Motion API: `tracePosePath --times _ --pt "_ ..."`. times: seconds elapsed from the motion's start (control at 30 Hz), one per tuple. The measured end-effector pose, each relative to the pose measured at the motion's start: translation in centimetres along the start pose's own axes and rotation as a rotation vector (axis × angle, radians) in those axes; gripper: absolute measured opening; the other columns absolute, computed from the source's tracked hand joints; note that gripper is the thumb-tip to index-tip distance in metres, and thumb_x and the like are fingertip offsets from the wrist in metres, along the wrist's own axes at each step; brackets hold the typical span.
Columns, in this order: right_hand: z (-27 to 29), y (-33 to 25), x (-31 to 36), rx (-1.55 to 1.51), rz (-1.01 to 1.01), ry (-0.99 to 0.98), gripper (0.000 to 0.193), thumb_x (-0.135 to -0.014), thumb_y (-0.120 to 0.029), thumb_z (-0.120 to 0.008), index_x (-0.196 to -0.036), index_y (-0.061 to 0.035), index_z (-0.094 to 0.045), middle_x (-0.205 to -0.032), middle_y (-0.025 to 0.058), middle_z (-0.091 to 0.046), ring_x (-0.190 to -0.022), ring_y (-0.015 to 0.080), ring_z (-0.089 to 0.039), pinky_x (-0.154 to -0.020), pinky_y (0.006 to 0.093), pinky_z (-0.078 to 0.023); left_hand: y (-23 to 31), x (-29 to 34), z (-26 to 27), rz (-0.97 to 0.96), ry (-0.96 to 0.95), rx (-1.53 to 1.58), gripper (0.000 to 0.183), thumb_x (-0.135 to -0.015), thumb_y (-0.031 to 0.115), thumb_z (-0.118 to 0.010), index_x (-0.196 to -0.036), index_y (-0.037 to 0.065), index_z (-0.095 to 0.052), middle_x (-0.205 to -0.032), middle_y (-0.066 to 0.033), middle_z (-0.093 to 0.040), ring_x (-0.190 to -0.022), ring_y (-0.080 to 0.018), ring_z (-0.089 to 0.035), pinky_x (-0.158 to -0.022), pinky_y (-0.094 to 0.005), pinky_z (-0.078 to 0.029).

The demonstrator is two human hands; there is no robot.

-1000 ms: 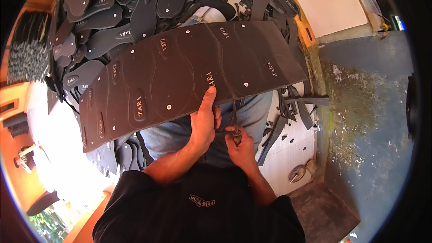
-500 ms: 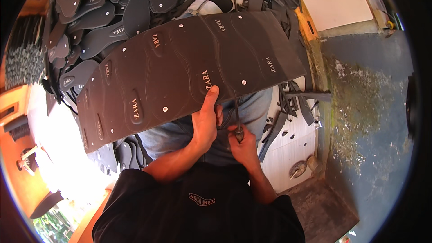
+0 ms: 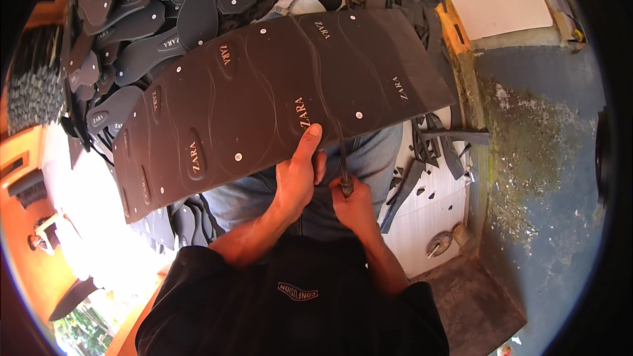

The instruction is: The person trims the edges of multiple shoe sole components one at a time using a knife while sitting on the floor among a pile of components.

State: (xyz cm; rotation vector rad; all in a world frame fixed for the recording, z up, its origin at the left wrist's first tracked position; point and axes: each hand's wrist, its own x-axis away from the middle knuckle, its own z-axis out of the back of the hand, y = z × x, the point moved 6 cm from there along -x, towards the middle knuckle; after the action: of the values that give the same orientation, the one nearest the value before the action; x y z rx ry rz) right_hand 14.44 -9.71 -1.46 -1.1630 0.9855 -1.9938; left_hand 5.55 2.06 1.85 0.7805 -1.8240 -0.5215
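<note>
A long, dark sheet of insole material (image 3: pixel 264 112), embossed with shoe-sole outlines and dotted with small white round marks, lies slanted across my lap. My left hand (image 3: pixel 298 175) grips its near edge, thumb on top and fingers curled underneath. Just to the right, my right hand (image 3: pixel 353 203) is closed around the dark handle of a slim knife (image 3: pixel 343 157). Its thin blade points away from me and meets the sheet at the near edge, beside a sole outline. A dark wavy line runs from there to the sheet's far edge. The blade's tip cannot be made out.
Cut dark insoles (image 3: pixel 198 10) are heaped at the far left. Dark offcuts (image 3: pixel 425 148) litter the pale floor to the right, near a small round object (image 3: pixel 440 244). A stained blue-grey wall (image 3: pixel 541 158) rises on the right. Stacked sheets (image 3: pixel 36 86) stand far left.
My right hand has shifted slightly up and to the left with the knife. The left hand keeps its hold, and the sheet has tilted a little.
</note>
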Motion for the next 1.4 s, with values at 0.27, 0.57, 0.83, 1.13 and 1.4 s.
tracePosePath --times 0.27,0.57,0.83,1.13,1.4 --pt "-1.0 -1.0 -2.5 0.150 -0.067 0.034 0.011 -0.078 -0.010 -0.057 -0.077 0.0014 -0.059 -0.067 0.0237 -0.060 -0.070 0.0419 -0.061 -0.062 0.0459 -0.048 -0.3 0.0 0.3 0.050 -0.036 -0.017 0.020 -0.091 0.027 -0.058 -0.091 0.007 -0.054 -0.057 0.0017 -0.042 -0.040 -0.0063 -0.036 -0.033 -0.0210 -0.026" --pt "-2.8 -2.0 -5.6 0.062 -0.039 -0.008 0.018 -0.076 -0.016 -0.062 -0.085 -0.0003 -0.063 -0.077 0.0207 -0.065 -0.077 0.0401 -0.063 -0.068 0.0427 -0.050 -0.3 -0.2 0.0 0.069 -0.045 0.046 0.015 -0.091 0.022 -0.057 -0.089 0.009 -0.051 -0.057 0.0010 -0.043 -0.037 -0.0068 -0.034 -0.033 -0.0216 -0.025" --pt "-3.1 -5.8 -7.6 0.064 0.278 0.144 0.025 -0.081 -0.024 -0.056 -0.092 -0.0020 -0.060 -0.087 0.0154 -0.065 -0.088 0.0349 -0.062 -0.072 0.0419 -0.049 0.2 0.0 -0.4 0.116 -0.057 0.101 0.022 -0.090 0.024 -0.058 -0.079 0.008 -0.050 -0.059 0.0009 -0.043 -0.041 -0.0066 -0.035 -0.034 -0.0212 -0.025" --pt "-4.4 -3.5 -11.3 -0.083 0.250 0.108 0.019 -0.085 -0.016 -0.050 -0.092 -0.0014 -0.060 -0.085 0.0089 -0.063 -0.082 0.0223 -0.060 -0.068 0.0391 -0.046 0.8 0.0 -0.6 0.108 -0.052 0.135 0.022 -0.090 0.024 -0.059 -0.080 0.007 -0.050 -0.062 0.0001 -0.044 -0.040 -0.0068 -0.034 -0.035 -0.0209 -0.024" --pt "-4.0 -3.7 -13.0 -0.169 0.208 0.142 0.019 -0.085 -0.015 -0.050 -0.092 -0.0012 -0.060 -0.084 0.0084 -0.062 -0.080 0.0217 -0.059 -0.067 0.0383 -0.046 1.5 0.1 -0.4 0.135 -0.072 0.126 0.020 -0.089 0.024 -0.061 -0.083 0.008 -0.050 -0.063 -0.0004 -0.043 -0.039 -0.0071 -0.034 -0.035 -0.0216 -0.024"
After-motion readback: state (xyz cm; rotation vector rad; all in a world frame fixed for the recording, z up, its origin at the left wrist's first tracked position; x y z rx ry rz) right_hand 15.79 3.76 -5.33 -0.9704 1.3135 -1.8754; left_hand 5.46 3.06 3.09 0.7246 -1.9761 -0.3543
